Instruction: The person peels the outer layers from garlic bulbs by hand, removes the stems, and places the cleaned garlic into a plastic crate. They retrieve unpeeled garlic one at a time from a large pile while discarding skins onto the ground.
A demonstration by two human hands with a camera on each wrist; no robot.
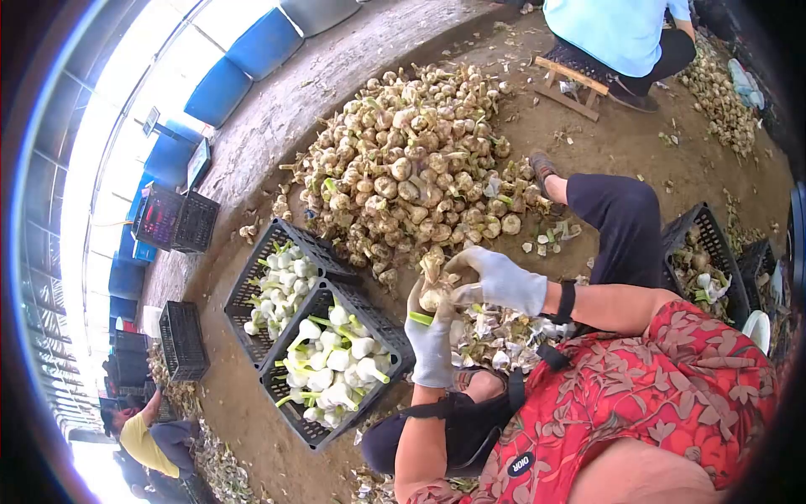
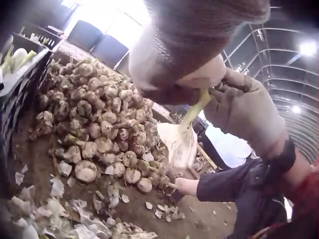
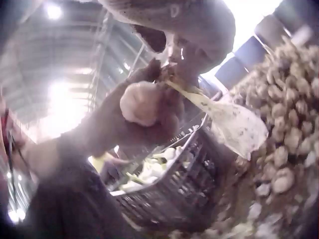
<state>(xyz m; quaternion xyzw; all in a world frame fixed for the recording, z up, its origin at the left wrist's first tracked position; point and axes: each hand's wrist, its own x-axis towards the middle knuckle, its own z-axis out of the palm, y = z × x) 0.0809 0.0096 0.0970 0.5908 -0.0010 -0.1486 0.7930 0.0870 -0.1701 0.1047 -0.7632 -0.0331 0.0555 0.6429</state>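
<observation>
A garlic bulb [image 1: 434, 296] with loose outer skin is held between two gloved hands above the floor. The left hand [image 1: 430, 340] grips the bulb from below, a green stem piece by its fingers. From the other side, the right hand [image 1: 504, 281] pinches the dry skin and stem at the top. In the right wrist view the bulb [image 3: 141, 103] looks pale and bare on one side, and a strip of skin [image 3: 239, 127] hangs off it. The left wrist view shows the hanging skin [image 2: 178, 142] below the gloves.
A large heap of unpeeled garlic [image 1: 411, 160] lies ahead. Two black crates of white garlic [image 1: 336, 361] stand left of the hands. Peeled skins [image 1: 504, 336] litter the ground near the feet. Another person [image 1: 617, 38] sits at the top right, and one [image 1: 155, 441] at the lower left.
</observation>
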